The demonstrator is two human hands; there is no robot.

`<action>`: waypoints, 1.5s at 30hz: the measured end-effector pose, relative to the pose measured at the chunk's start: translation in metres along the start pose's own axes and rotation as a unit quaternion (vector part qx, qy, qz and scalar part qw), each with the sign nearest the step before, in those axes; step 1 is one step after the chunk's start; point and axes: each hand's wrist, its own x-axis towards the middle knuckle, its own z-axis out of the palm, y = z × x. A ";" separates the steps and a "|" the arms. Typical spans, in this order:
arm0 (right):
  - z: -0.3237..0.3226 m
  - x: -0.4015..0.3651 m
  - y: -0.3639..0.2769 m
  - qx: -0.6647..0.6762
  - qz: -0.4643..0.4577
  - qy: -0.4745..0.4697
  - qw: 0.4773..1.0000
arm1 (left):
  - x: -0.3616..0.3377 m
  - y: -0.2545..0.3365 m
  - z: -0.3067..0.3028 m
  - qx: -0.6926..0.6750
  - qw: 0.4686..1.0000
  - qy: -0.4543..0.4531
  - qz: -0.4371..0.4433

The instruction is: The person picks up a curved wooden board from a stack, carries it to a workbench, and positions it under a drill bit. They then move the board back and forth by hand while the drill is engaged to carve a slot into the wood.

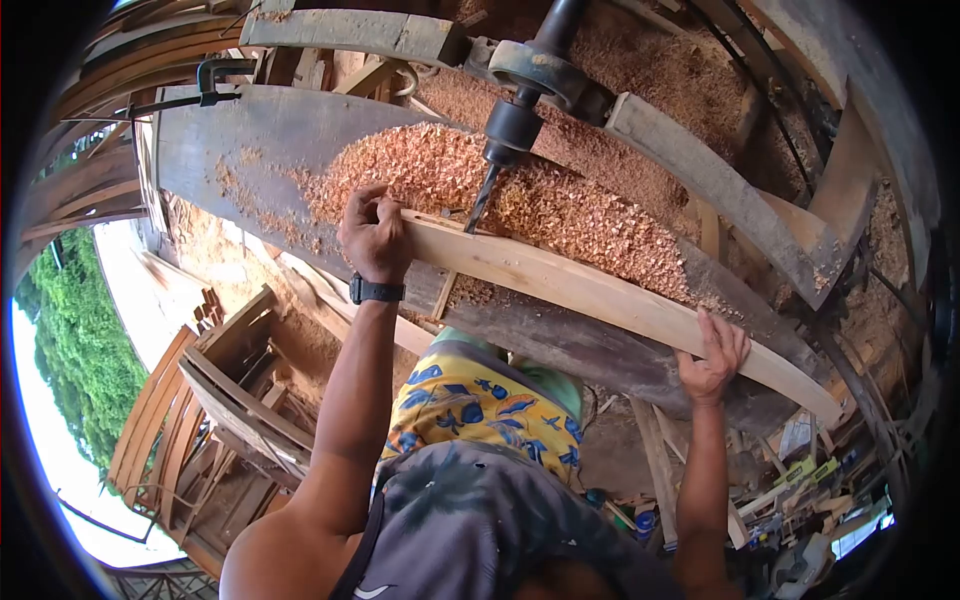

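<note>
A long pale wooden piece (600, 283) lies slantwise across a dark board. My left hand (376, 236), with a black watch at the wrist, is closed round its left end. Near its right end, my right hand (712, 356) grips the near edge, fingers over the top. A drill bit (484, 200) in a dark chuck (513, 130) points down at the piece's upper edge, just right of my left hand; whether it has entered the wood cannot be made out. Wood shavings (420, 165) are heaped behind the piece.
The dark board (250, 130) carries scattered shavings, with a clamp (212, 80) at its far left. Curved beams (690, 165) stand behind it. Slatted wooden frames (240, 360) are at the lower left. Tools and scraps (800, 500) lie at the lower right.
</note>
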 end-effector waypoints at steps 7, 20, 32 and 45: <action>0.002 -0.001 -0.008 -0.006 0.012 -0.002 1.000 | 0.014 0.027 0.010 0.078 0.997 -0.012 0.027; 0.006 -0.012 0.004 0.017 0.005 0.032 0.999 | 0.002 0.023 0.022 0.061 0.996 0.052 0.044; -0.013 -0.042 0.047 -0.012 -0.001 0.002 1.000 | -0.045 0.037 0.052 0.122 0.992 0.023 0.032; 0.004 -0.006 -0.012 -0.003 -0.001 0.014 1.000 | 0.019 0.024 0.014 0.086 0.995 0.027 0.041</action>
